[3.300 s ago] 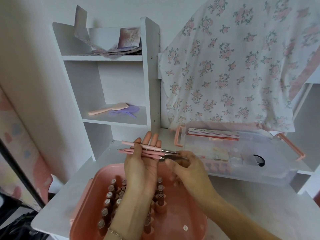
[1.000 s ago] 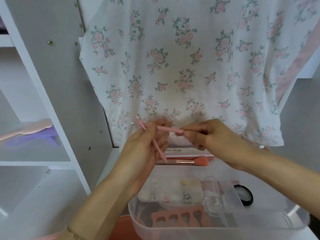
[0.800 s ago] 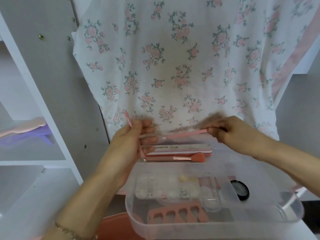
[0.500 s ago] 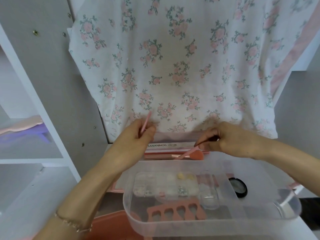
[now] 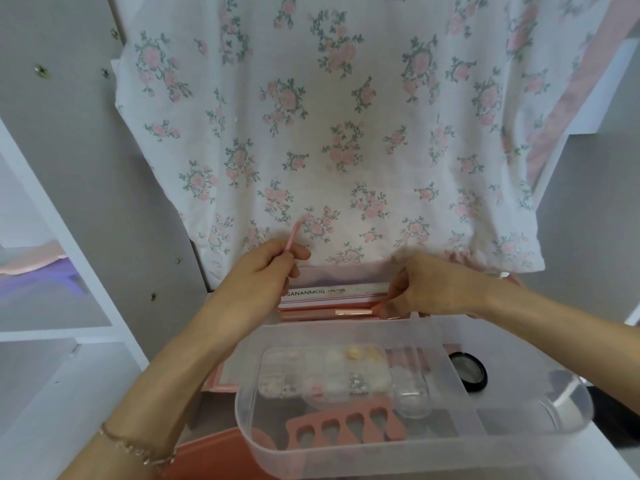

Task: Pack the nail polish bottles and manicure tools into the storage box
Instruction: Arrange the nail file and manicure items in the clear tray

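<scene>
A clear plastic tray (image 5: 408,448) stands before me with a bead organiser (image 5: 325,375), a pink toe separator (image 5: 346,433), a small clear jar (image 5: 410,393) and a black round pot (image 5: 468,371) in it. In its far compartment lie a nail file block marked SANANMOG (image 5: 332,292) and pink brush handles (image 5: 332,312). My left hand (image 5: 266,271) grips a thin pink manicure tool (image 5: 293,235) that points up. My right hand (image 5: 419,285) has its fingertips down in the far compartment, on the end of a pink tool laid beside the brush.
A floral cloth (image 5: 329,126) hangs over the shelf behind the tray. The pink storage box (image 5: 214,459) shows at the bottom edge under the tray. White shelves (image 5: 52,327) stand at the left, with a purple and pink item (image 5: 38,268) on one.
My right hand has taken a pink tool from the bunch in my left hand and lowered it into the tray's far compartment. Fewer tools remain in my left hand.
</scene>
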